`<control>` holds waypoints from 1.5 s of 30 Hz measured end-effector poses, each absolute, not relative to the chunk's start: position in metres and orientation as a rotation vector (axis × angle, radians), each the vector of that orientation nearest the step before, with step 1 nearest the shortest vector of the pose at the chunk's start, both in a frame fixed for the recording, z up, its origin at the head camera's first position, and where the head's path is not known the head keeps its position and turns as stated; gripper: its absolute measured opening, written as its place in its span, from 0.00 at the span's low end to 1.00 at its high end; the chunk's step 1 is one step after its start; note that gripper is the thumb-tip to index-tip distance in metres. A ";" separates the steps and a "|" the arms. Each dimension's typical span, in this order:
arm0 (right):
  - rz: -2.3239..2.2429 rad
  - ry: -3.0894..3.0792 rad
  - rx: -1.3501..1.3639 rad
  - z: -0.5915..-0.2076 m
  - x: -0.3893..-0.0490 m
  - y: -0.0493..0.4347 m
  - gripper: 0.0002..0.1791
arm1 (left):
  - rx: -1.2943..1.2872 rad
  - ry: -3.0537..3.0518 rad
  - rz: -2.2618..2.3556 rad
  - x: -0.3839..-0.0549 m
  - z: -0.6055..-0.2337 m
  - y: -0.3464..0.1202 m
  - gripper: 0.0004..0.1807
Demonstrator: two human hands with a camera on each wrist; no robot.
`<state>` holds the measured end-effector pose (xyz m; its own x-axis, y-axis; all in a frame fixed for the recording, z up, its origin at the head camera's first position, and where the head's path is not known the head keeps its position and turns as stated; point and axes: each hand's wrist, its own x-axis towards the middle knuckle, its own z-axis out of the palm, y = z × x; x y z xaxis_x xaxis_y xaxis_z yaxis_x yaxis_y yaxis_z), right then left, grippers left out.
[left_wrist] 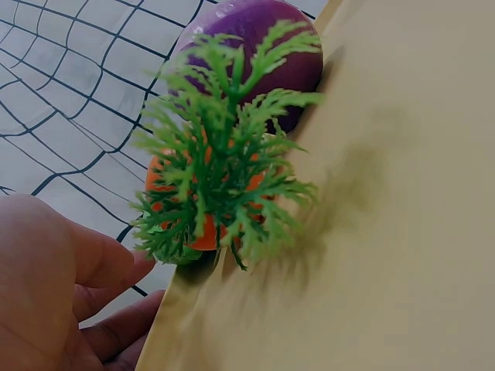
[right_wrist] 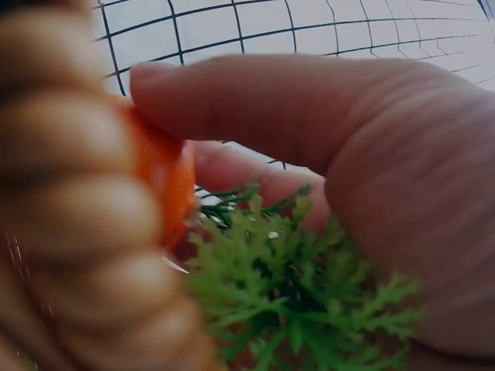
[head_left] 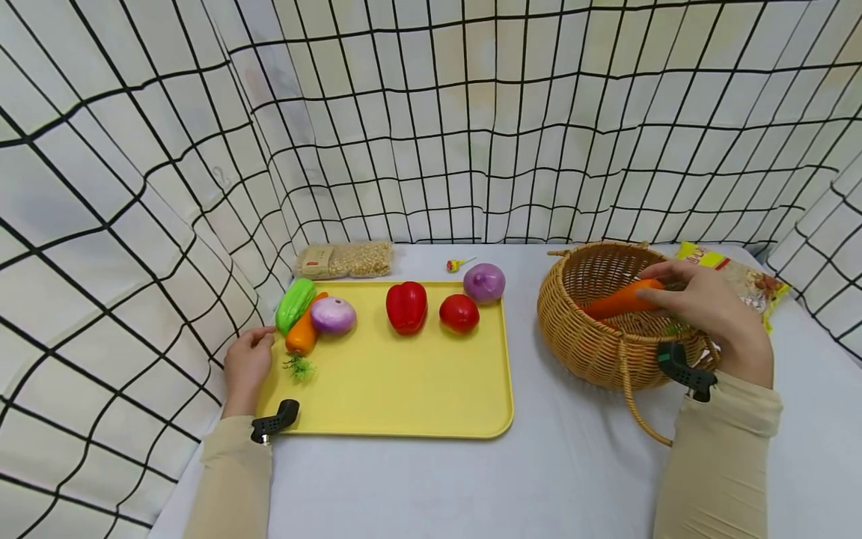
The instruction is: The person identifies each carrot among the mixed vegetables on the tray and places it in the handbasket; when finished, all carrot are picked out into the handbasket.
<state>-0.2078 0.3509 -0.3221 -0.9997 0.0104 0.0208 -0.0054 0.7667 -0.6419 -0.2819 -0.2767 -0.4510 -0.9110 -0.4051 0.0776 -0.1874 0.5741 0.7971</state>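
The left hand (head_left: 248,365) is at the left rim of the yellow tray (head_left: 404,393), fingertips partly behind the edge; whether they pinch it I cannot tell. On the tray, a leafy orange carrot (head_left: 301,338) lies slantwise, leaves toward the person, partly covered by a purple eggplant (head_left: 333,315). To the right, the right hand (head_left: 717,311) pinches another carrot, the held carrot (head_left: 622,300), between thumb and fingers in the mouth of a wicker basket (head_left: 572,348). Its long axis runs crosswise, sloping down leftward, with the narrower end pointing left and slightly toward the person. The hand covers its right end; in the right wrist view, the blurred basket rim hides more. The basket's contents are hard to make out. Behind, a bright packet (head_left: 750,288) is partly hidden by the hand.
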 end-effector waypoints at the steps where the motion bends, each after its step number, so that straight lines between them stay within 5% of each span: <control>1: 1.060 -2.939 0.007 -0.323 -0.208 0.350 0.31 | 0.492 -2.556 -1.251 -0.282 -0.451 -0.277 0.21; 23: 0.980 -3.066 0.271 -0.327 -0.216 0.335 0.27 | 0.491 -2.552 -1.220 -0.282 -0.452 -0.276 0.21; 45: 1.034 -2.921 0.009 -0.322 -0.215 0.334 0.31 | 0.507 -2.555 -1.226 -0.283 -0.451 -0.275 0.21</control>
<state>-0.2154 0.3339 -0.3220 -0.9991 0.0087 0.0421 -0.0198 0.7776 -0.6285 -0.2830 -0.2752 -0.4515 -0.9046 -0.4181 0.0829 -0.1968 0.5823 0.7888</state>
